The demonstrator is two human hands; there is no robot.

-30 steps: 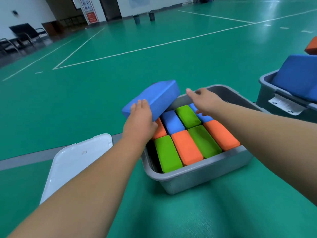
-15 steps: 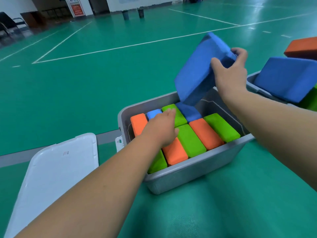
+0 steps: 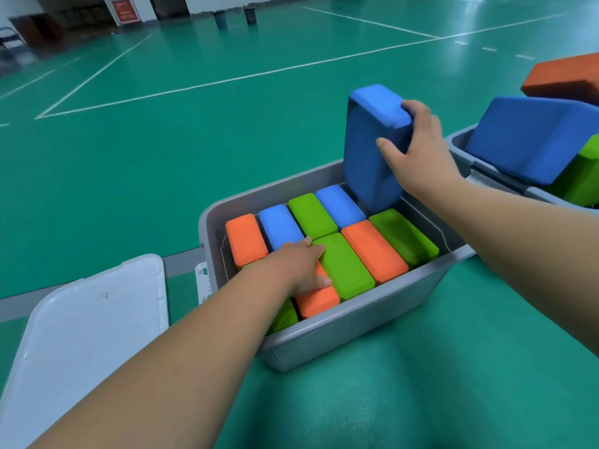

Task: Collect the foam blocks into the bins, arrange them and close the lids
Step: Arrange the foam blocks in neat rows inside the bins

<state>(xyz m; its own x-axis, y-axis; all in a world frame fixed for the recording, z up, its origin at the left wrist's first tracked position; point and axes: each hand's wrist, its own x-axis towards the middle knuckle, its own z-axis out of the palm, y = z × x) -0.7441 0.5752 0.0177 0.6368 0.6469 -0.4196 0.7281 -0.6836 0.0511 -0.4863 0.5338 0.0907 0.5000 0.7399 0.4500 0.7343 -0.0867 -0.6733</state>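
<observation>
A grey bin (image 3: 356,332) in front of me holds several orange, green and blue foam blocks standing on edge in two rows. My right hand (image 3: 418,157) grips a large blue block (image 3: 369,150) upright, its lower end down in the bin's far right corner. My left hand (image 3: 301,267) rests on the packed blocks, fingers touching a green block (image 3: 346,267) and an orange block (image 3: 316,301). The white lid (image 3: 81,335) lies flat on the floor to the left of the bin.
A second grey bin (image 3: 463,150) at the right edge holds a big blue block (image 3: 534,137), a green one and an orange block (image 3: 564,76) on top. Green sports floor with white lines stretches ahead; two dark posts stand far back.
The blue block passed from my left hand to my right, swung up and now stands upright going down into the bin's far right corner. My left hand dropped onto the packed blocks.
</observation>
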